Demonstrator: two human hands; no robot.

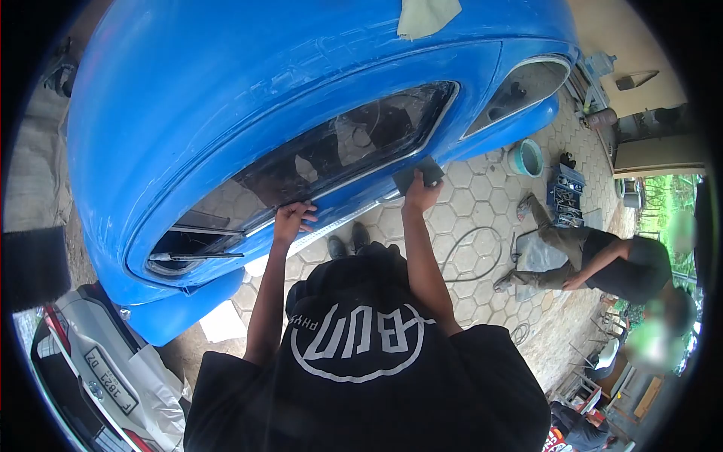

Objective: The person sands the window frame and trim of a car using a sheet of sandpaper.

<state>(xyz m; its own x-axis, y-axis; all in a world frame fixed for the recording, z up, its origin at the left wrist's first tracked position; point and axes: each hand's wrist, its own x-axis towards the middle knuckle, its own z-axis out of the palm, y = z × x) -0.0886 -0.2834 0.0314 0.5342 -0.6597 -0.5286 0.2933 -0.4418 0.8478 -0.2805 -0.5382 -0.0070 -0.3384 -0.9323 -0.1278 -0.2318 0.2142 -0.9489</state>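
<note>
A blue car body (pixel 218 68) with dull, scuffed paint fills the upper part of the head view. Its side window (pixel 354 143) has a dark rubber seal and reflects the surroundings. My right hand (pixel 423 194) grips a dark, flat piece of sandpaper (pixel 418 173) against the blue panel below the window's right end. At the window's lower edge, my left hand (pixel 295 220) rests with bent, slightly parted fingers and nothing visible in it.
A cloth (pixel 428 16) lies on the roof. To the right are a teal bucket (pixel 526 158), a toolbox (pixel 566 196), a hose (pixel 482 256) on hexagonal paving, and another bending person (pixel 625 264). A white car (pixel 105 361) stands at lower left.
</note>
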